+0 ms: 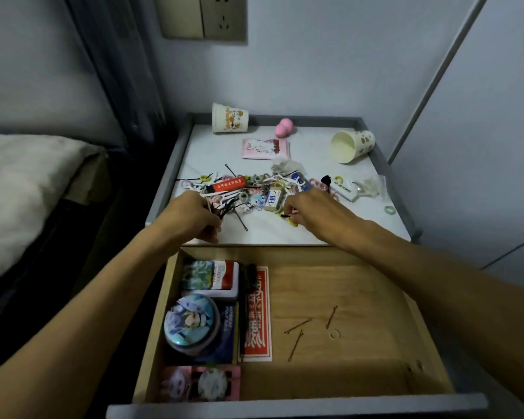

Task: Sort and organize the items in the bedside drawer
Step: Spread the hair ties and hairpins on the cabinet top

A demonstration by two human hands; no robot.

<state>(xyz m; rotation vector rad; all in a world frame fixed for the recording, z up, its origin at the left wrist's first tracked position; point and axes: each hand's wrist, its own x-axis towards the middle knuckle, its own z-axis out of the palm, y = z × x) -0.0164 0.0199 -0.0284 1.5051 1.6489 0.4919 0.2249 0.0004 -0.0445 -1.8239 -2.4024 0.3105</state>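
Head view: beyond the open drawer, a pile of hair ties and pins lies on the bench. The left hand grips a bunch of black hairpins; the right hand pinches one pin. A small box in the pile seems to read "AIR". Inside the drawer lie a tin and a red card, its characters unreadable.
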